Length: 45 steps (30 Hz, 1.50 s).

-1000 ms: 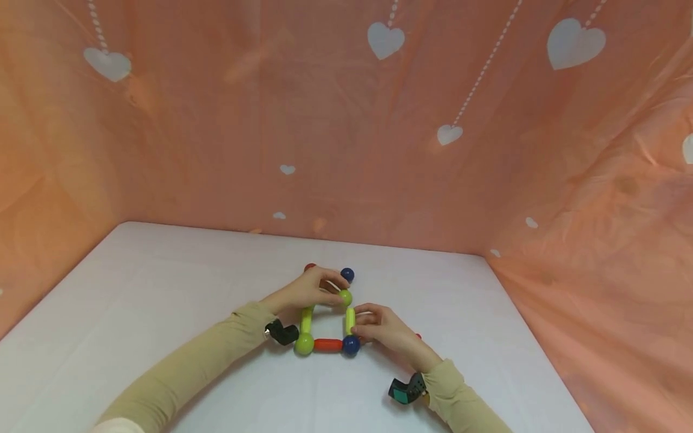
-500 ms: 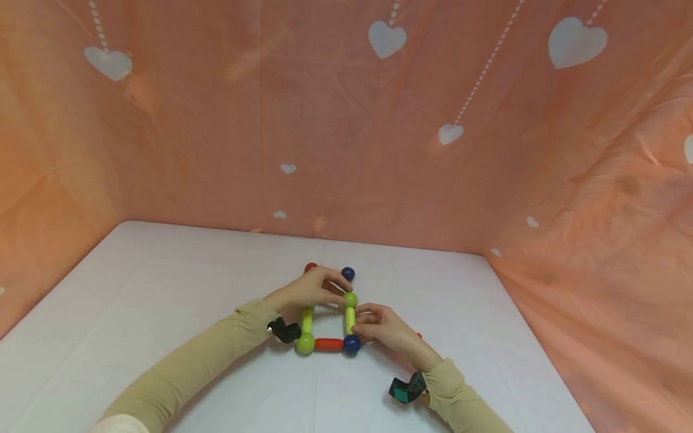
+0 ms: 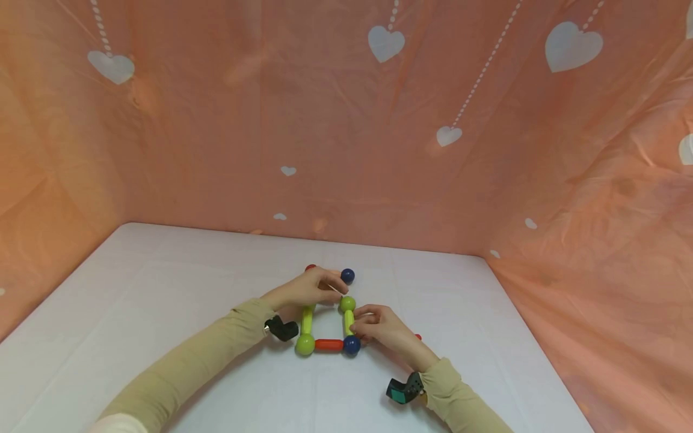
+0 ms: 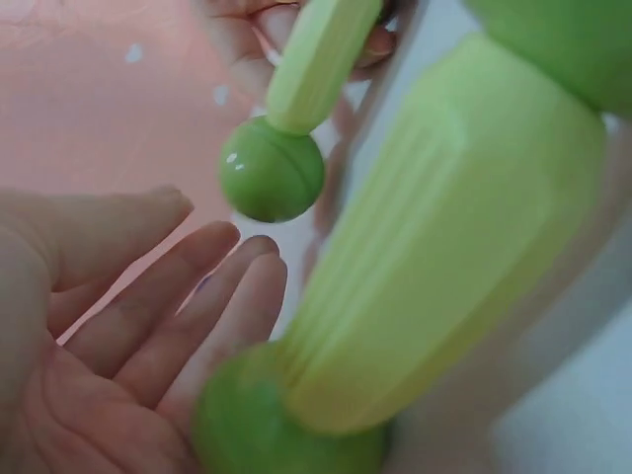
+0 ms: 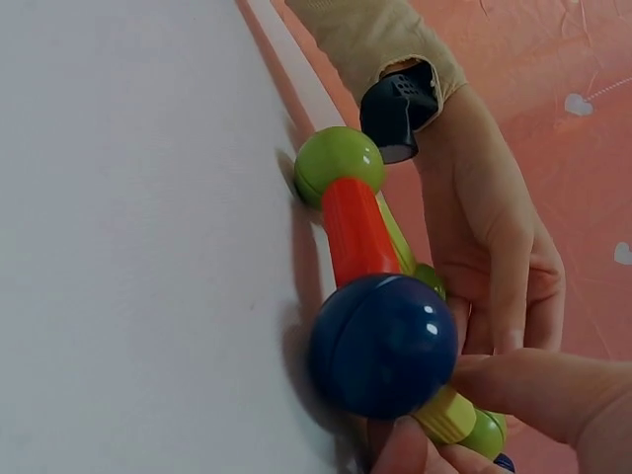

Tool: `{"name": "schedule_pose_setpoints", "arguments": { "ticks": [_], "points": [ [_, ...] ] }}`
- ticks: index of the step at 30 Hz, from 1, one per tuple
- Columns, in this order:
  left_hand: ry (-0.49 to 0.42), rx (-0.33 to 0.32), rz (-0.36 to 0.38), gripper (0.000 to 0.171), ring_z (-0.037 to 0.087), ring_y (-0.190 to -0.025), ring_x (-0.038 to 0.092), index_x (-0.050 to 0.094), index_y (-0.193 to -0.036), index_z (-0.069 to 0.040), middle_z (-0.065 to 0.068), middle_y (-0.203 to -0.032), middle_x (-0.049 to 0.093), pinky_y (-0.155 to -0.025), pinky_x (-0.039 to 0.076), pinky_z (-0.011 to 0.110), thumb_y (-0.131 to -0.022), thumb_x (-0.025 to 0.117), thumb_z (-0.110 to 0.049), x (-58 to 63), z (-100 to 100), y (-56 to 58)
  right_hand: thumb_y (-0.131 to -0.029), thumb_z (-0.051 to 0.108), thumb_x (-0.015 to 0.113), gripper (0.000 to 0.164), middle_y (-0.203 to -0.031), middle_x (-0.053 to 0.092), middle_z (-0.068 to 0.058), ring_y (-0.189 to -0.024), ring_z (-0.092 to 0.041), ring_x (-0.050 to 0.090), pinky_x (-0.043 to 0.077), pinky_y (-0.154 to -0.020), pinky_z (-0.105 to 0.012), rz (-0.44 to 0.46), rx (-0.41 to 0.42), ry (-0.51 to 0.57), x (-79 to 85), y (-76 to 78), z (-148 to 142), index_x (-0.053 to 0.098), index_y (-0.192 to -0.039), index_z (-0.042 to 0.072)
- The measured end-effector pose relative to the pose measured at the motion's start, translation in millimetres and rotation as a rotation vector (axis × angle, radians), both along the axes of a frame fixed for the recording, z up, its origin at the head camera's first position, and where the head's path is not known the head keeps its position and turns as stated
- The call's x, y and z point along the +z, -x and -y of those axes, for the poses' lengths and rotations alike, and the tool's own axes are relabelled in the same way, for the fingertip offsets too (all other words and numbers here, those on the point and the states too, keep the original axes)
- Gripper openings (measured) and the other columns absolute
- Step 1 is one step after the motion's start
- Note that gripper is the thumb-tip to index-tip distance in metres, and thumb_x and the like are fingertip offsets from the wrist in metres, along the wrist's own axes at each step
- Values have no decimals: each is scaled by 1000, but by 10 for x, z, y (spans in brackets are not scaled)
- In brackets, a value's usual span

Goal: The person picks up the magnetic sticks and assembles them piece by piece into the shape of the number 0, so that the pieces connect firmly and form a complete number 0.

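A frame of toy rods and balls lies on the white table. Its near side is a red rod [image 3: 328, 344] between a green ball [image 3: 305, 344] and a dark blue ball [image 3: 351, 344]. My right hand [image 3: 383, 329] pinches the yellow-green rod [image 3: 349, 323] that runs back from the blue ball, thumb beside that ball in the right wrist view. Another green ball [image 3: 348, 304] sits on this rod's far end. My left hand [image 3: 310, 287] reaches over the frame's far left corner, partly hiding it. In the left wrist view its fingers are loosely extended, apart from that end ball [image 4: 272, 170].
A second yellow-green rod [image 3: 307, 322] forms the left side. Behind the left hand are a red ball [image 3: 310, 267] and a dark blue ball [image 3: 348, 276]. A small red piece [image 3: 418, 337] shows past the right hand. An orange cloth [image 3: 325, 120] hangs behind the table [image 3: 189, 252].
The left fingers, earlier at the end green ball, have come off it. That ball first met the rod's far end, then shifted slightly nearer and left with it. The right hand keeps its pinch.
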<state>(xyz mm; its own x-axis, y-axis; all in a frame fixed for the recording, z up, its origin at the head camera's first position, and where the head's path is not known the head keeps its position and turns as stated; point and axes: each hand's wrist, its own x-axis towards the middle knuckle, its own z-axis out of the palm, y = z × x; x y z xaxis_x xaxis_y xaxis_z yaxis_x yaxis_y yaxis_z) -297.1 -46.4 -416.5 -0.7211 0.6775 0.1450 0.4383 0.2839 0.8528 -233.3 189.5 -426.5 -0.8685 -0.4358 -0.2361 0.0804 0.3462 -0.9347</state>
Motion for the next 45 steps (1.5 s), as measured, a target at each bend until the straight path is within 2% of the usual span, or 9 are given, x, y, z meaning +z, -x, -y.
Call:
{"name": "schedule_pose_setpoints", "arguments": {
  "ticks": [3, 6, 13, 20, 25, 29, 37, 42, 45],
  "points": [
    [-27, 64, 44, 24, 22, -103, 62, 67, -113, 1, 13, -118, 63, -83, 52, 29, -92, 65, -10, 10, 70, 8, -88, 15, 68, 44, -95, 70, -12, -76, -14, 63, 54, -69, -27, 0, -7, -4, 12, -5, 10, 52, -122, -7],
    [-75, 120, 85, 25, 26, -94, 65, 66, -115, 1, 16, -115, 65, -77, 55, 32, -93, 64, -10, 18, 187, 7, -88, 15, 69, 43, -95, 70, -12, -75, -14, 63, 54, -69, -26, -3, -8, -4, 22, -12, 19, 52, -121, -7],
    [-104, 284, 99, 25, 22, -86, 65, 67, -110, -2, 9, -105, 66, -74, 55, 34, -89, 69, -16, -7, 495, -91, -88, 15, 69, 43, -94, 70, -11, -75, -14, 62, 54, -70, -27, -20, 3, -10, 21, -25, 18, 52, -121, -7],
    [-92, 383, 274, 27, 21, -81, 64, 65, -108, -1, 9, -97, 64, -72, 57, 33, -88, 71, -18, -150, 593, -198, -89, 15, 68, 42, -93, 69, -10, -74, -15, 61, 54, -70, -27, -19, -3, -23, 33, -39, 14, 52, -121, -7],
    [-119, 350, 346, 30, 22, -80, 66, 63, -107, 4, 10, -93, 67, -73, 57, 34, -88, 71, -17, -198, 578, -266, -88, 16, 69, 43, -93, 69, -9, -75, -15, 62, 54, -71, -27, -8, -9, -33, 30, -35, 16, 53, -121, -6],
    [-145, 327, 372, 30, 23, -79, 67, 62, -107, 6, 12, -92, 69, -72, 57, 35, -88, 71, -16, -210, 559, -291, -88, 16, 69, 42, -93, 69, -9, -74, -16, 62, 55, -70, -28, -16, -3, -46, 25, -22, 10, 53, -121, -6],
    [-131, 378, 408, 31, 20, -76, 65, 62, -105, 5, 10, -89, 67, -71, 57, 33, -85, 74, -16, -242, 524, -306, -89, 16, 68, 39, -91, 68, -9, -73, -18, 63, 55, -67, -30, -48, 10, -77, 85, -23, -5, 56, -119, -5],
    [-133, 395, 420, 30, 20, -76, 65, 62, -106, 5, 10, -89, 68, -71, 57, 33, -86, 73, -13, -249, 521, -306, -92, 18, 65, 39, -97, 68, -14, -82, -24, 64, 54, -70, -34, -108, 16, -89, 211, 32, -204, 56, -122, -4],
    [-134, 393, 420, 29, 21, -76, 65, 62, -106, 5, 11, -90, 69, -71, 57, 33, -86, 73, -14, -246, 529, -310, -93, 20, 63, 40, -105, 65, -18, -91, -30, 63, 54, -77, -38, -153, 64, -93, 293, 95, -423, 54, -125, -3]
  ]
}}
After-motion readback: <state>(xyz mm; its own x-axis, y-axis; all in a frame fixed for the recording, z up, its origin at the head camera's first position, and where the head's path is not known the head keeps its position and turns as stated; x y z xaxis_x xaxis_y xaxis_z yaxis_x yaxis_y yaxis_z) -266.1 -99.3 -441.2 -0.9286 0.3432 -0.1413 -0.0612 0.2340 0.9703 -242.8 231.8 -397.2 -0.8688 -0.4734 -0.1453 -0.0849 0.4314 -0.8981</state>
